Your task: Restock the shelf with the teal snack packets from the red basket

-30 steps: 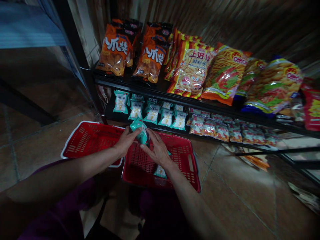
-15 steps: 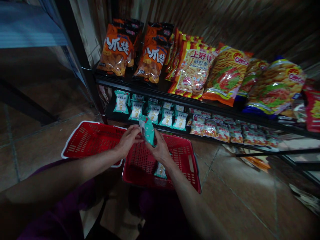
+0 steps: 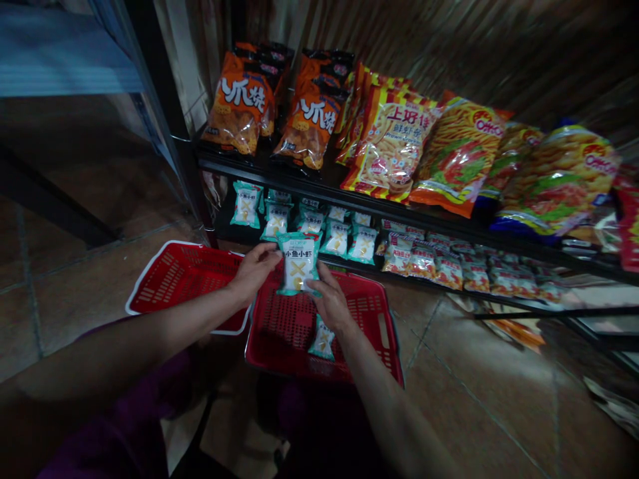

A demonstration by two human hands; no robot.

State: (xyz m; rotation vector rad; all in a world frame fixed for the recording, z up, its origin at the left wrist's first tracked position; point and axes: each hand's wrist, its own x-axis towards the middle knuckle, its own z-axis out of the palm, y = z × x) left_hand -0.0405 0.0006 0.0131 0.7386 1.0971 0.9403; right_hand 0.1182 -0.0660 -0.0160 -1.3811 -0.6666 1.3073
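Note:
I hold a small teal snack packet point(image 3: 298, 263) upright, its printed front facing me, above a red plastic basket point(image 3: 369, 319). My left hand point(image 3: 255, 269) pinches its left edge and my right hand point(image 3: 329, 298) grips its lower right corner. One more teal packet point(image 3: 322, 338) lies inside that basket. Just beyond, several matching teal packets point(image 3: 319, 226) stand in a row on the low black shelf point(image 3: 349, 263).
A second red basket point(image 3: 172, 279) with a white rim sits to the left on the tiled floor. Red-white small packets point(image 3: 439, 263) fill the low shelf's right side. Large orange bags point(image 3: 244, 110) and striped cracker bags point(image 3: 394, 143) stand on the upper shelf.
The teal packet has been turned from edge-on to front-facing and held flat between both hands. The view has shifted slightly.

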